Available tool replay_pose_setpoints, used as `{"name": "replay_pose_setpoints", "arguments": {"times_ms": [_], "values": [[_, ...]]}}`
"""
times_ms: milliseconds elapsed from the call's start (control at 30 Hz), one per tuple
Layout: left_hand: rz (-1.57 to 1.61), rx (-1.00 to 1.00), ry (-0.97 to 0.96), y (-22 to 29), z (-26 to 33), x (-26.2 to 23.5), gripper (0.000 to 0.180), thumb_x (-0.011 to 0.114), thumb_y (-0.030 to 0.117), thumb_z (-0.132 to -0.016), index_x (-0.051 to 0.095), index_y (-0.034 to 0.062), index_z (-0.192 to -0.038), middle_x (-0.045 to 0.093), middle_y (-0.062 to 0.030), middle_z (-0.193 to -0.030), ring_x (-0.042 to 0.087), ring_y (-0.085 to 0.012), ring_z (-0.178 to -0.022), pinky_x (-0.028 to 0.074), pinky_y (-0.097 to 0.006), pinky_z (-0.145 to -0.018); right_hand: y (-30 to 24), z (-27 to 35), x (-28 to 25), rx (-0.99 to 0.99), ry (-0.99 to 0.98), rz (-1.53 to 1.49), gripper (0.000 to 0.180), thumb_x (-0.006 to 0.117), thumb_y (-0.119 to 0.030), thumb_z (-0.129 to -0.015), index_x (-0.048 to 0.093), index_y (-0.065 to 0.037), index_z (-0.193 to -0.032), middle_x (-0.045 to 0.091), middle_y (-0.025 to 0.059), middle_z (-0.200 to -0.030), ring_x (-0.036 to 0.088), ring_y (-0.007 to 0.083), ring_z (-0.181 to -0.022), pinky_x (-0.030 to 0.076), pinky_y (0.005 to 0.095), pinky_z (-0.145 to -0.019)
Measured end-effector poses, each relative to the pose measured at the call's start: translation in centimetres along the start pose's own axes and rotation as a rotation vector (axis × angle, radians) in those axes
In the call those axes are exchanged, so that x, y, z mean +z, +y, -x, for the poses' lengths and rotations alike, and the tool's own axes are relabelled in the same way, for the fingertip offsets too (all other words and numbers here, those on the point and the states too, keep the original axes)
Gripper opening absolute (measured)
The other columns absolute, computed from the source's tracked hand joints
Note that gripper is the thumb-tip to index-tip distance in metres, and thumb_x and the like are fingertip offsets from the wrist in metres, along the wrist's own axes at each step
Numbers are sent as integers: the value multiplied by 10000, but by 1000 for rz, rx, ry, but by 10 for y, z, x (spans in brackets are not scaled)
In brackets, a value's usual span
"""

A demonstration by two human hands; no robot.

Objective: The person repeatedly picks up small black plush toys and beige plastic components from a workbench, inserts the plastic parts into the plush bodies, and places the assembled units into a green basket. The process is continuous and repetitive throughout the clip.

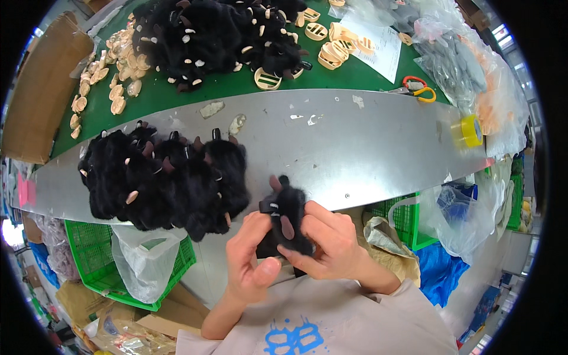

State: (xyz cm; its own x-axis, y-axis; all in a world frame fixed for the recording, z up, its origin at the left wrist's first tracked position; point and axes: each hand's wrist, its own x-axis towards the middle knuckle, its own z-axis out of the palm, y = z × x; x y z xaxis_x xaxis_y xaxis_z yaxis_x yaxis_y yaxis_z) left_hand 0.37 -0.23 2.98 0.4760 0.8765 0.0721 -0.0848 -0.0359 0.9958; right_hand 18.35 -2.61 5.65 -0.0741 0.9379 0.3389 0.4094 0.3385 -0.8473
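Note:
Both hands hold one black furry toy piece (pixel 289 204) with small pinkish-brown ears, close to my chest. My left hand (pixel 251 257) grips its left side, thumb bent toward me. My right hand (pixel 331 242) wraps its right side and underside, fingers pressing into the fur. To the left, a heap of similar black furry pieces (pixel 165 177) lies on the grey metal worktop (pixel 355 148).
A second pile of black furry pieces (pixel 213 35) sits on the green table surface (pixel 189 92) behind, with beige shaped parts (pixel 97 77), round slotted beige pieces (pixel 331 50), red-and-yellow scissors (pixel 417 89) and a yellow tape roll (pixel 470 130). Green baskets (pixel 106 260) with plastic bags stand below.

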Motion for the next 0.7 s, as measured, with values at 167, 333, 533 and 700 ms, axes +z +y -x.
{"name": "replay_pose_setpoints", "arguments": {"times_ms": [167, 333, 533, 700], "values": [[631, -207, 131, 11, 6, 11, 513, 732, 120, -835, 544, -67, -1274, 627, -76, -1175, 579, -147, -1100, 461, -286, -957, -4, 11, -2, 7, -80, -344, 342, 645, -39, -742, 515, -2, -1056, 532, 102, -927, 530, 173, -641, 446, 266, -522], [356, -278, 283, 10, -9, 19, 335, 675, 70, -875, 585, -63, -1169, 677, -129, -1089, 650, -192, -1004, 512, -328, -912, -18, 21, -3, 362, 157, -715, 366, 566, 57, -801, 436, 21, -1141, 527, 159, -1051, 605, 161, -816, 514, 286, -685], [580, -369, 346, 5, -6, 12, 381, 558, 221, -986, 507, -48, -1252, 623, -185, -1199, 636, -252, -1045, 523, -379, -917, -2, 22, -10, 208, -73, -587, 283, 601, 28, -897, 507, 32, -1164, 530, 156, -1133, 619, 174, -891, 519, 308, -784], [622, -354, 384, 10, -8, 16, 343, 564, 198, -987, 525, -31, -1241, 642, -165, -1160, 637, -233, -1038, 528, -366, -911, -14, 25, 12, 357, 172, -869, 244, 536, -25, -958, 483, -16, -1196, 449, 112, -1121, 622, 153, -876, 535, 278, -713]]}}
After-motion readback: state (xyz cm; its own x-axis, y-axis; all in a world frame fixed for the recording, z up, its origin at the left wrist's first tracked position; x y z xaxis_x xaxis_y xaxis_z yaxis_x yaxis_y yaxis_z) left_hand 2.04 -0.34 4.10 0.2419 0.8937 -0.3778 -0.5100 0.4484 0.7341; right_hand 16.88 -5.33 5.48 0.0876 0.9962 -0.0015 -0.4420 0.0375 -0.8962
